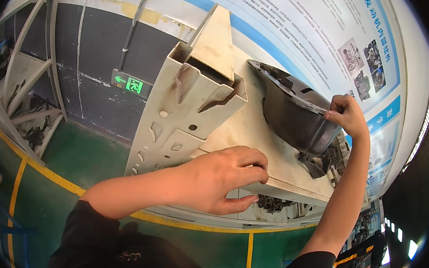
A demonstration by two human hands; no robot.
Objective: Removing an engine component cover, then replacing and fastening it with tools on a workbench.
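A dark metal oil pan [297,118] with a flat flange around its rim is tilted on the beige shelf [240,131]. My right hand [346,115] pinches the right end of that flange between thumb and curled fingers. My left hand [226,178] hovers in front of the shelf's near edge, with nothing in it; its thumb and fingers are apart and half bent. The pan's far side and its inside are partly hidden by its own rim.
A beige steel upright [175,115] rises at the shelf's left end. Greasy metal parts [324,161] lie beyond the pan on the right, and others [273,204] below the shelf. Another rack [31,67] stands far left. A printed poster [305,34] covers the wall behind.
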